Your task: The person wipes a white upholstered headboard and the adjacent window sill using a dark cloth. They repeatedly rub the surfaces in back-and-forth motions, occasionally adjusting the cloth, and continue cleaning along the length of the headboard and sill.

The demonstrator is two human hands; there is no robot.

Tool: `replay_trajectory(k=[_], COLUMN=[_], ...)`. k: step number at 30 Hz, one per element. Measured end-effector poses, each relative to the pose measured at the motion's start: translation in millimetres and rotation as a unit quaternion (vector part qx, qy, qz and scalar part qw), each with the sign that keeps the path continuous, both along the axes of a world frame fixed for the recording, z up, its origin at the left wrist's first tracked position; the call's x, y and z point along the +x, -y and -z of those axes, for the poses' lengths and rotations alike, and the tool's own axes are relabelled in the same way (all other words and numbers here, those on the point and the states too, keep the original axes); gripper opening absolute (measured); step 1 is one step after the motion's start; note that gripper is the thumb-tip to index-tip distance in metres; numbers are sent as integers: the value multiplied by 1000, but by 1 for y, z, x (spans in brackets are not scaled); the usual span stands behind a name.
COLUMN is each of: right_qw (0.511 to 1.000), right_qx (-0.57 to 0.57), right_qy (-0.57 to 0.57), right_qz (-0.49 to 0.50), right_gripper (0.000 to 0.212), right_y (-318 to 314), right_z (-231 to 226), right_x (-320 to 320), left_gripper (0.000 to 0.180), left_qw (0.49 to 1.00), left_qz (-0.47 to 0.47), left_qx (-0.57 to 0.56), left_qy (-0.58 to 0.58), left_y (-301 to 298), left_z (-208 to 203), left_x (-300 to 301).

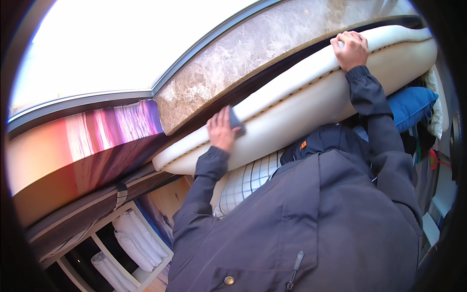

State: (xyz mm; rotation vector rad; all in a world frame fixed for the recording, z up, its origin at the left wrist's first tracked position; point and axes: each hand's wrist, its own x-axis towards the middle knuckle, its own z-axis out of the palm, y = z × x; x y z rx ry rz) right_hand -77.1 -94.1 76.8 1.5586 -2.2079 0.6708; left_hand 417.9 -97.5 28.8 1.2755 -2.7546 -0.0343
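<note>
A long white padded headboard (292, 114) with a dark stitched seam runs slantwise under the window ledge. My left hand (222, 131) is on its left part, smeared by motion, with its fingers closed around a dark grey, sponge-like block (237, 121) against the white surface. Farther right, my right hand (352, 50) curls its fingers over the upper part of the headboard near the seam. A small pale patch shows between its thumb and fingers; I cannot make out whether it is a separate thing.
Above lies a brown marbled window ledge (233, 68), with a colourful panel (107, 131) at left. Beneath the headboard are a checked pillow (248, 182) and a blue cushion (413, 108). Folded white cloths (141, 241) fill shelf compartments at lower left.
</note>
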Motion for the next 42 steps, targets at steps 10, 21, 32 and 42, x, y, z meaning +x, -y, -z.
replay_trajectory(k=[10,21,32,42], right_qw=[1000,999,999,998], right_qx=[-16,20,-14,-51], right_qy=[-16,19,23,21], right_qz=[6,-24,-22,-44], right_gripper=[32,30,26,26], right_y=[-2,-4,-1,-5], right_z=[-3,-3,-5,-1], right_x=[7,3,3,-1], left_gripper=[87,88,94,82], left_qw=[978,992,985,976], left_qz=[94,39,67,127], left_qx=[-102,-34,-38,-61], left_qy=[-155,-112,-154,-168], left_y=[0,-5,-1,7], left_z=[-30,3,-13,-38], left_x=[-276,-102,-201,-288])
